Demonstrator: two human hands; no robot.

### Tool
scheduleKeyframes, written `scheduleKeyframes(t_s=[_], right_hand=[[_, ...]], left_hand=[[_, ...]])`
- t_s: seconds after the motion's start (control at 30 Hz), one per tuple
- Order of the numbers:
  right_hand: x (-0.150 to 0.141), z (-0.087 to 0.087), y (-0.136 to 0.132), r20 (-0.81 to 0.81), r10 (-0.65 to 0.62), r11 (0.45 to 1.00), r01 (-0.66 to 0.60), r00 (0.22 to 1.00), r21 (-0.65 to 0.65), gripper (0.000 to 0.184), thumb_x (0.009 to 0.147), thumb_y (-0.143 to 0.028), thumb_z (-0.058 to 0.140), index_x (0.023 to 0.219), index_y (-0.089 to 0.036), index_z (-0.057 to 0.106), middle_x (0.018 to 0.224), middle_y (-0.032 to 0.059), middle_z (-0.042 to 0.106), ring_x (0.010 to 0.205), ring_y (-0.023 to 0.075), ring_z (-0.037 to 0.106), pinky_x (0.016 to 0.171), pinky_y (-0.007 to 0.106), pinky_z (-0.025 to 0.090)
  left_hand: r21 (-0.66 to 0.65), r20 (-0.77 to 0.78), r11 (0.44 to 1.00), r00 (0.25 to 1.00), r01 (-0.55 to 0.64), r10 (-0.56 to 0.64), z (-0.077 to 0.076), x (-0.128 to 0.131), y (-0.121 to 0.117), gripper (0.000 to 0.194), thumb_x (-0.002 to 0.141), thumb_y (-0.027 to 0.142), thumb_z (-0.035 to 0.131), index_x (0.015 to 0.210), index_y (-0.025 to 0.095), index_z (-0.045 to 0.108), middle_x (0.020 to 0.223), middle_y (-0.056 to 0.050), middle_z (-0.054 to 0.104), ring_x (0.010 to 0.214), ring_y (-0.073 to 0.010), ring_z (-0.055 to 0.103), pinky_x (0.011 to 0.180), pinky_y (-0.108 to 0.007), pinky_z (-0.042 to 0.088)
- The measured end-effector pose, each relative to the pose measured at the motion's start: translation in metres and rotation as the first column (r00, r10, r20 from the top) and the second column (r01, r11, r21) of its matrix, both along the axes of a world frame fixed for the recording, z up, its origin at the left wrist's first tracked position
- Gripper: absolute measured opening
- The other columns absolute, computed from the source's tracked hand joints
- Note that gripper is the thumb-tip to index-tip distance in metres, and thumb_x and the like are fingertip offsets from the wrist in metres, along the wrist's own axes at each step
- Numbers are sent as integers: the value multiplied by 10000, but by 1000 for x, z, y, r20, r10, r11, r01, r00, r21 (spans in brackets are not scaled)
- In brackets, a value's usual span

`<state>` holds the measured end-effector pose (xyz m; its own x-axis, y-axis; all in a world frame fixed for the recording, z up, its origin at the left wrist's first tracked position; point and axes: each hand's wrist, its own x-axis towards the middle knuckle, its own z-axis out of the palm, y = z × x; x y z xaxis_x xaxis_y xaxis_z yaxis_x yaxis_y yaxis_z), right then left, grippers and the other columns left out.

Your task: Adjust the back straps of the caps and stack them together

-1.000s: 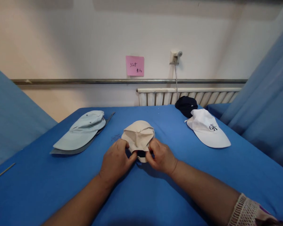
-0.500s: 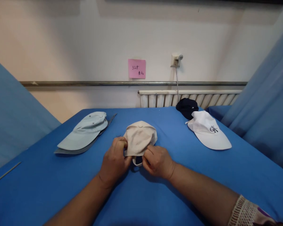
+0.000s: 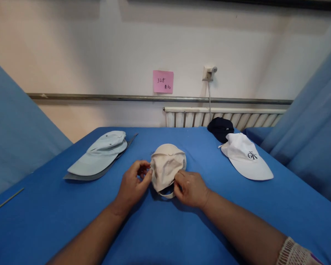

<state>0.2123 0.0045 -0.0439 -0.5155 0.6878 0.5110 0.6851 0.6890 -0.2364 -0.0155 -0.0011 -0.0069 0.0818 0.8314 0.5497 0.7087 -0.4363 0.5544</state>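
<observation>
A beige baseball cap [image 3: 165,167] sits in the middle of the blue-covered surface, its strap and back opening toward me. My right hand [image 3: 191,188] pinches the cap's lower right edge between thumb and bent fingers. Beside the left edge is my left hand [image 3: 135,182], thumb and fingers apart, the tips at or just off the fabric; whether they touch it I cannot tell. The front of the cap faces away, and its brim is mostly hidden.
At the left a pale grey-green cap [image 3: 99,154] lies on a darker cap [image 3: 84,177]. A white cap [image 3: 245,156] is at the right, with a navy cap [image 3: 220,129] behind it. A thin stick [image 3: 7,200] lies far left. Blue curtains [image 3: 314,121] hang at both sides.
My left hand's fingers have let go of the cap's left edge and spread apart. The cap has shifted slightly right and turned a little, showing more of its strap. My right hand keeps its pinch.
</observation>
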Motion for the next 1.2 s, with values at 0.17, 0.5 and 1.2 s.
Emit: scheduleKeyframes(t_s=[0.17, 0.5, 1.2], right_hand=[[-1, 0, -2, -23, 80, 997, -80, 997, -5, 130, 895, -211, 486, 848, -176, 602, 807, 43, 665, 716, 162, 600, 654, 276, 395], [-4, -1, -2, -81, 101, 991, -93, 992, 93, 171, 930, -201, 478, 799, -186, 587, 759, 26, 646, 653, 142, 576, 612, 270, 382], [17, -18, 38, -512, -78, 992, 116, 855, 42, 395, 933, -138, 466, 1315, -213, 529, 1305, 142, 556, 1186, 245, 567, 966, 442, 515]], left_hand=[[152, -143, 984, 987, 97, -75, -3, -11, 15, 260, 906, 261, 555, 1144, 221, 651, 1154, -86, 648, 997, -215, 640, 831, -353, 549], [319, -477, 933, 879, 165, 7, 6, 3, 15, 170, 943, 192, 518, 935, 172, 687, 976, -104, 683, 886, -230, 621, 815, -385, 512], [346, -389, 888, 907, 304, -160, 1, -7, 0, 236, 930, 103, 529, 1111, 201, 643, 1151, -105, 664, 1051, -204, 665, 899, -322, 566]])
